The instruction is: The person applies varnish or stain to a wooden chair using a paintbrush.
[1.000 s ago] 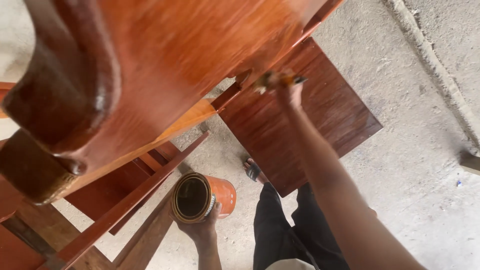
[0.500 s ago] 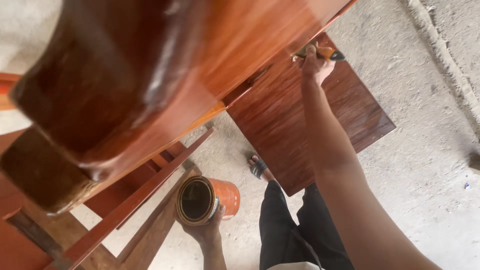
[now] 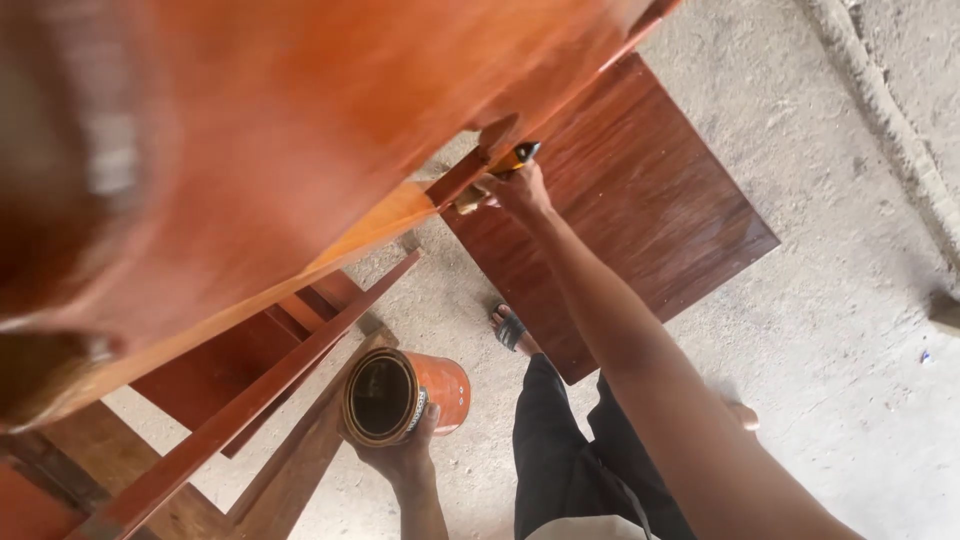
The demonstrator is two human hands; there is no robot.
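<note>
Head view. My right hand (image 3: 517, 188) is closed around a brush with a yellow and black handle (image 3: 510, 160), held against the lower edge of the glossy red-brown varnished wooden furniture piece (image 3: 330, 110) that fills the upper left of the view. Against the frame half a second back, this hand sits lower and further left along that edge, and the furniture has swung closer to the camera, its near part now blurred.

My left hand (image 3: 400, 455) grips from below a round orange tin can with an open dark top (image 3: 400, 395); fingers wrap its side. The can has stayed at about the same place, low centre, just beside a slanting wooden rail (image 3: 250, 395).

Edges and room: a flat dark red-brown rectangular wood panel (image 3: 640, 210) lies on the grey concrete floor (image 3: 850, 330), its near corner close to my sandalled foot (image 3: 510, 328). My right arm crosses above that panel. Left of the can, rails and a lower wooden frame (image 3: 200, 370) crowd the space; to the right of my dark trousers (image 3: 570, 450) the floor lies open out to a rough raised strip of concrete (image 3: 880, 90) at the far right.
</note>
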